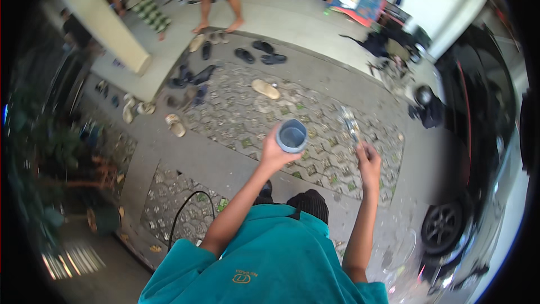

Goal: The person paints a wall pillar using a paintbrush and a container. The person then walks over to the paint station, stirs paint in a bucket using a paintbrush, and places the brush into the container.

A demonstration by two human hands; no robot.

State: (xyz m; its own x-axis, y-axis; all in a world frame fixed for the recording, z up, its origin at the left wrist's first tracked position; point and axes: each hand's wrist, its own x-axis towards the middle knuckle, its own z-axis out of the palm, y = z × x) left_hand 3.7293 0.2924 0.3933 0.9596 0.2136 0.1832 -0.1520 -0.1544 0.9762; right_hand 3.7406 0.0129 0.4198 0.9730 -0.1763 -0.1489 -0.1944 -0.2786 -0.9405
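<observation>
I see a blue-grey cup (292, 135) in the left hand (274, 149), which curls around its left and near sides. The cup looks smooth and rigid, with a rounded, thick rim; its mouth faces me, showing a darker hollow, but I can't tell what is inside. The right hand (368, 160) pinches the slim, tan handle of what looks like a flat brush (350, 124); its pale, mottled head, blurred for me, points away from the fingers, well apart from the cup. Beneath both hands I make out rough, interlocking pavers (242, 114) with green tufts in the gaps. Straight beyond the left hand lies a beige sandal (265, 89). Nearer than both hands, a soft teal shirt (270, 247) carries a small orange emblem with lettering. Right of the right hand, and nearer, stands a dark spoked wheel (443, 226).
</observation>
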